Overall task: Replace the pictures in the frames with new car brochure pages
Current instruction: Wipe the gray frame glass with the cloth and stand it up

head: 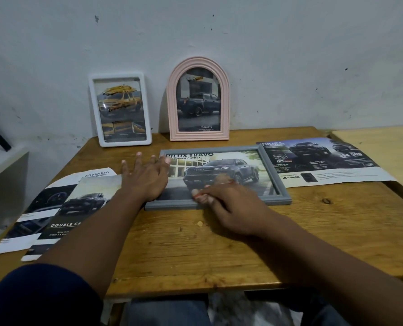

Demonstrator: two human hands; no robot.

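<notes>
Three frames share a wooden table (pixel 242 243) set against a pale, scuffed wall (pixel 266 55). Largest on the tabletop is a wide spread (pixel 325 161) of brochure paper, lying flat at the far right with dark trucks and white text blocks on it; its left edge sits just beside the grey frame (pixel 278 198). That grey frame lies flat in the middle of the table, face up, and holds a page showing a dark pickup under the heading "HILUX TRAVO". At the near left, two loose pages (pixel 55 208) overlap, the upper one reading "DOUBLE CA…" below a dark truck, the lower one headed "ADVANCED"; both hang slightly over the table's left edge. At the far edge, a pink arched frame (pixel 172 102) stands upright against the wall, with a blue-grey pickup and a Toyota logo in it. Left of it, a white frame (pixel 146 109) with rounded corners leans on the wall and shows a yellow truck.

Both hands are on the grey frame. The left hand (pixel 146 177) is spread, fingers apart, palm down over the frame's left side and the top corner of the upper loose page. The right hand (pixel 231 208) rests on the near rail with fingers curled toward the glass; whether they pinch anything I cannot tell. A dark blue sleeve (pixel 31 302) covers the left upper arm.
</notes>
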